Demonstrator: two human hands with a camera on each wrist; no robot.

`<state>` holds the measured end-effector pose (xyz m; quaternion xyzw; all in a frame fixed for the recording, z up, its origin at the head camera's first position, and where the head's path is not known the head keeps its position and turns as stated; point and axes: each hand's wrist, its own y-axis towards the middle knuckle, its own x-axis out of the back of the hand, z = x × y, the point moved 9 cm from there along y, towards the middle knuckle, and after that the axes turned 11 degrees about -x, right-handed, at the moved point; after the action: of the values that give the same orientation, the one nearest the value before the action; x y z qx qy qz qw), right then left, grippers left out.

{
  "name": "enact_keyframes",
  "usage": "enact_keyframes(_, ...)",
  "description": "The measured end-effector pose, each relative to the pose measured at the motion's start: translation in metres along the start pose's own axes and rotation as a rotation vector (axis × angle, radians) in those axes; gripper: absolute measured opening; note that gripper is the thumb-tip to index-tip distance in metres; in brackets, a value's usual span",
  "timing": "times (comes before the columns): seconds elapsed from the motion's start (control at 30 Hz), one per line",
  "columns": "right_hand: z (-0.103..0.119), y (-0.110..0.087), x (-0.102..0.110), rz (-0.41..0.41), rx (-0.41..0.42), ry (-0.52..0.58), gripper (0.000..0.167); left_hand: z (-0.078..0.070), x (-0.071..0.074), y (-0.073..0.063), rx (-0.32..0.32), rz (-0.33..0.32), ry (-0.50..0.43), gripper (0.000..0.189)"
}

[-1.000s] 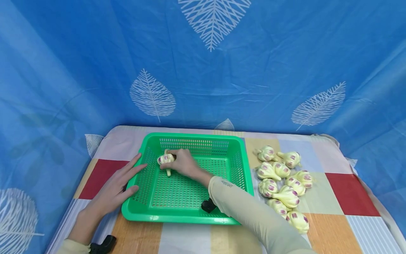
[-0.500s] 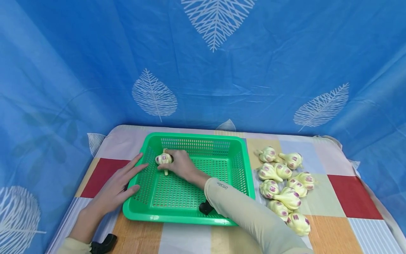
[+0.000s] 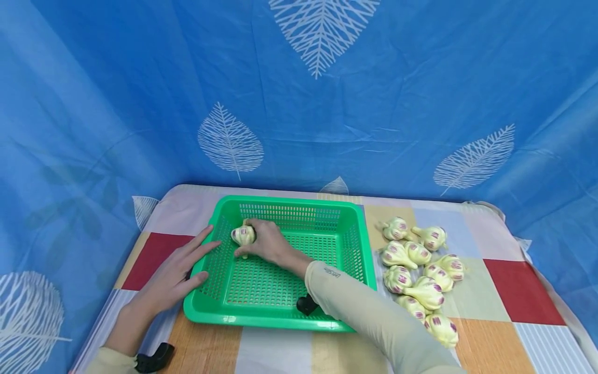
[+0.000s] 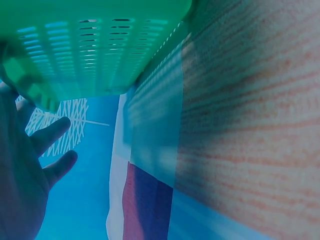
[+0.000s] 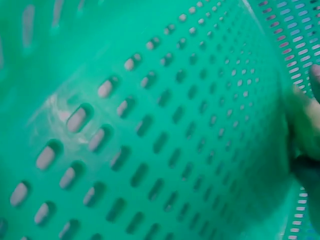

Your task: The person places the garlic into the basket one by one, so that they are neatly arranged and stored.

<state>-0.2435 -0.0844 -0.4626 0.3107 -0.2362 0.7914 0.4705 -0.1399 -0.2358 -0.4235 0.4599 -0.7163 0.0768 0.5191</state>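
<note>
In the head view a green plastic basket (image 3: 280, 324) with slotted walls and floor lies on the table. Inside it, near the left wall, my right hand (image 3: 270, 243) grips a pale garlic bulb (image 3: 243, 235) with purple streaks between thumb and fingers. Part of that bulb shows blurred at the right edge of the right wrist view. My left hand (image 3: 175, 272) rests at the basket's left rim, fingers spread and fairly straight, the fingertips over the edge. The left wrist view catches its fingers (image 4: 52, 135) beside the basket's outer wall (image 4: 100, 45).
To the right of the basket lies a loose group of several garlic bulbs (image 3: 426, 292) on the patchwork tablecloth (image 3: 495, 343). A blue curtain (image 3: 374, 104) with white leaf prints hangs behind the table and along both sides.
The garlic bulb has turned slightly in my right hand and shifted a little within the basket's left part. My left hand stays at the rim.
</note>
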Motion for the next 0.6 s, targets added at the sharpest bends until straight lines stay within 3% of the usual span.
enact_keyframes(0.13,0.002,-0.006,0.006,0.035,-0.032,-0.041,0.084,-0.001,0.000,0.000,0.003,-0.007,-0.002,0.069)
enact_keyframes(0.33,0.005,-0.014,0.021,0.062,-0.057,-0.217,0.086,-0.001,-0.001,0.000,0.001,-0.017,-0.002,0.068)
enact_keyframes(0.5,0.017,-0.022,0.041,0.106,0.009,-0.358,0.082,-0.002,0.000,0.000,0.014,-0.016,-0.005,0.067)
enact_keyframes(0.6,0.024,-0.032,0.052,0.176,0.081,-0.419,0.082,-0.003,0.001,0.000,0.023,-0.014,-0.010,0.068)
